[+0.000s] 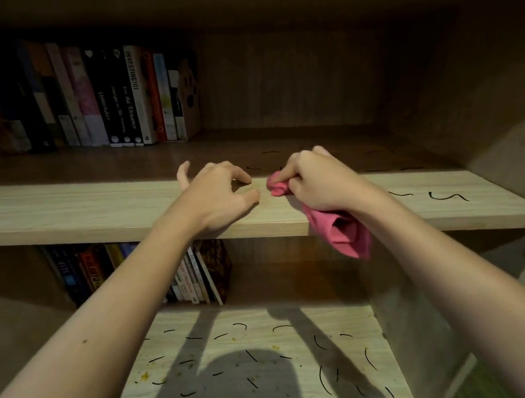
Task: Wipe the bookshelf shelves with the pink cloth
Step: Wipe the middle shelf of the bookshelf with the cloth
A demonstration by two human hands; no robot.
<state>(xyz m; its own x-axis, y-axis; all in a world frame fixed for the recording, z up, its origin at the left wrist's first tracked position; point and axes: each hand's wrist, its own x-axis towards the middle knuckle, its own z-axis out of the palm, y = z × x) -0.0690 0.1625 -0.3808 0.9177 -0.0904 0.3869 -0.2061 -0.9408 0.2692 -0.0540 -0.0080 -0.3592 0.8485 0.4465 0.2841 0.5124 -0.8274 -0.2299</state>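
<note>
Forearms [106, 328] reached in over the lower shelf [269, 337], w/ marks & crumbs on it. Right grip [321, 181] was clamped on the pink cloth [342, 235], one bunched end pressed to the upper shelf [62, 213], the rest hanging off the front edge. Left grip [219, 197] held nothing, fingertips resting just beside. Risk: so small a wad prob skips the black marks [445, 195] further right; the dangling tail could snag on the edge.

Your pink cloth [342, 235] against the pale wood-grain shelf [62, 213], its right end scrawled with curved black marks [447, 196]; black-and-white book spines [121, 97] at its back.
</note>
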